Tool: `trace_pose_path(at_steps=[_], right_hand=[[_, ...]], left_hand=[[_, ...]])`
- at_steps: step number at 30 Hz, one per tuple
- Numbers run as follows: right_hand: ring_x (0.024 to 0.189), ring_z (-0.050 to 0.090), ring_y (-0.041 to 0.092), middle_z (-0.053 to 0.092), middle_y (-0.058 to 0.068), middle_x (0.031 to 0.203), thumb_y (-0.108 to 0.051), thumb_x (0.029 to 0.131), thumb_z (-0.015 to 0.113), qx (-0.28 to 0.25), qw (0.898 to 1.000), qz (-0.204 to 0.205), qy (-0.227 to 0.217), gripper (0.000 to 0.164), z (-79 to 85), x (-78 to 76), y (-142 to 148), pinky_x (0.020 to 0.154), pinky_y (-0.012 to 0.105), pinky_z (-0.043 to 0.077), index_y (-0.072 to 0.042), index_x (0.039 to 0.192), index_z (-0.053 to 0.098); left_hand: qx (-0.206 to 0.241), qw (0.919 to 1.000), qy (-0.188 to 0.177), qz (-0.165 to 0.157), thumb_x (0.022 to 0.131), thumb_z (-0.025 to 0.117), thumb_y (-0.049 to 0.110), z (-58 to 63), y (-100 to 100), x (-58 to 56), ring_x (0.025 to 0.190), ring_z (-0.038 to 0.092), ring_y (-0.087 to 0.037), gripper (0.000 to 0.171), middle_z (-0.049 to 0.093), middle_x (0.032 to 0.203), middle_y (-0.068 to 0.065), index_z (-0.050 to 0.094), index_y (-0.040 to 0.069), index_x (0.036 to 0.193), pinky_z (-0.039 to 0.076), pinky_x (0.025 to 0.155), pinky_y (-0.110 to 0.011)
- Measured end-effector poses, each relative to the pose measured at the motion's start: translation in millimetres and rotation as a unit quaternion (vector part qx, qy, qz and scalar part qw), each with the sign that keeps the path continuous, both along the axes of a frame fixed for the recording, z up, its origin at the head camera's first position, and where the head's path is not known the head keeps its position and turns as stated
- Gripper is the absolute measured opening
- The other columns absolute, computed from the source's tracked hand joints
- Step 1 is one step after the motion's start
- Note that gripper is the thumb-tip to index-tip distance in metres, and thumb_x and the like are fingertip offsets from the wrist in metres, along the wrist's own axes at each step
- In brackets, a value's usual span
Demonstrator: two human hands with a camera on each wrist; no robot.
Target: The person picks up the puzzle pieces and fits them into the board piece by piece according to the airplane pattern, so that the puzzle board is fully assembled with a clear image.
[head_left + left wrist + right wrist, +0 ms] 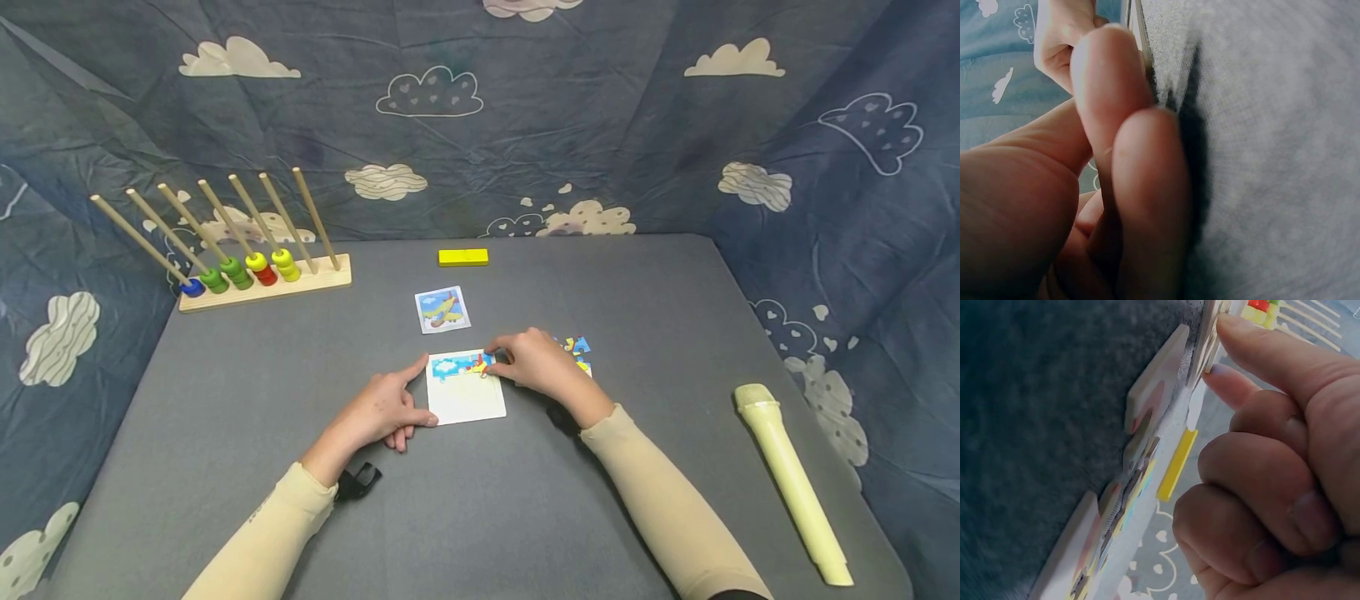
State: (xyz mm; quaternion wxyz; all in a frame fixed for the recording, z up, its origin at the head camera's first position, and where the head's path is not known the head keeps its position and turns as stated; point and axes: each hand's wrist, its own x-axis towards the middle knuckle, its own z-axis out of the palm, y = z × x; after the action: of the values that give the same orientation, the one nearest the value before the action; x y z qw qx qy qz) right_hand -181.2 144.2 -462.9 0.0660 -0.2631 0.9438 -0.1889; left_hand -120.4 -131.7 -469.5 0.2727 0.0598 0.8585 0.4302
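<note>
A square white puzzle board (467,404) lies mid-table, with a strip of blue sky and cloud pieces (446,367) along its far edge. My left hand (381,408) steadies its left side, the straight index finger at the far corner and the thumb near the close one. From the right, my right hand (538,360) pinches a small red and yellow puzzle piece (478,365) between thumb and index finger, right at the end of that strip. Its other fingers (1254,481) are curled in. Loose puzzle pieces (577,345) lie beyond the right wrist, partly hidden by it.
Behind the board lies a card with an airplane picture (442,310), and farther back a yellow block (462,257). A wooden peg rack (315,282) with coloured beads stands at the back left. A pale yellow toy microphone (793,483) rests at the right.
</note>
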Motion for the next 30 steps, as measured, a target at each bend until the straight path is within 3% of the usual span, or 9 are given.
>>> trace_pose_path(at_steps=[15,30], right_hand=[[0.059,0.041,0.010,0.055,-0.003,0.066,-0.029,0.093,0.085,0.011,1.000,-0.012,-0.014,0.037,1.8,1.4,-4.9,0.054,0.024,0.029,-0.016,0.127,0.079],[0.058,0.038,0.007,0.052,-0.007,0.065,-0.027,0.095,0.082,-0.002,1.000,0.005,-0.015,0.026,-1.8,2.7,-5.9,0.054,0.023,0.025,-0.023,0.121,0.082]], left_hand=[[0.007,1.0000,-0.005,-0.001,0.088,0.089,0.024,0.7,-0.7,-0.1,0.038,0.062,-0.012,0.107,0.065,0.057,-0.003,0.022,0.023,0.171,0.054,0.041,-0.031],[0.010,0.9999,-0.008,-0.002,0.088,0.088,0.024,0.3,-0.5,-1.1,0.039,0.062,-0.012,0.107,0.065,0.057,-0.003,0.021,0.022,0.171,0.054,0.041,-0.030]])
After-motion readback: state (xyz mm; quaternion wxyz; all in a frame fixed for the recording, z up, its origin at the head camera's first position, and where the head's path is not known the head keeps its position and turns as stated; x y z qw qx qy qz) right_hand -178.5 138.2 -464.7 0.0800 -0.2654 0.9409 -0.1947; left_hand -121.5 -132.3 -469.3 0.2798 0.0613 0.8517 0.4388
